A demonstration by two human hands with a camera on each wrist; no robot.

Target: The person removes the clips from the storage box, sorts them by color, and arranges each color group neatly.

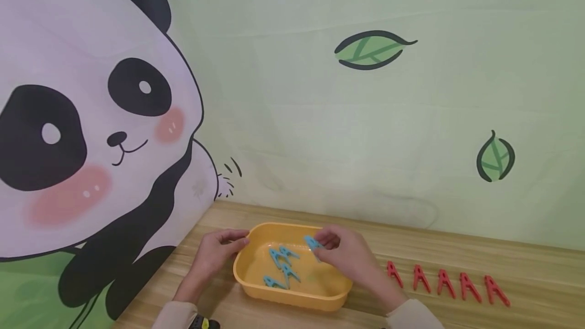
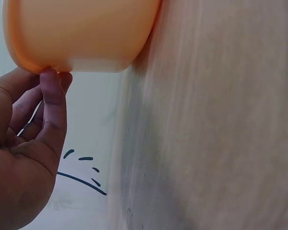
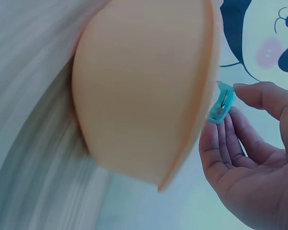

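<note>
A yellow plastic basin [image 1: 292, 296] stands on the wooden table with several blue clothespins [image 1: 287, 272] lying on its floor. At its left end, my left hand [image 1: 218, 253] holds the rim, thumb and fingertips drawn together there in the left wrist view. My right hand [image 1: 348, 257] is over the basin's right side. Between thumb and fingertips it pinches another blue clothespin [image 3: 222, 103], whose metal spring shows in the right wrist view. That clothespin is raised above the basin floor, close to rim height.
Several red clothespins [image 1: 444, 283] lie in a row on the table [image 1: 544, 288], right of the basin. Behind the table rises a pale green backdrop [image 1: 292, 116] printed with a panda [image 1: 91, 105] and leaves.
</note>
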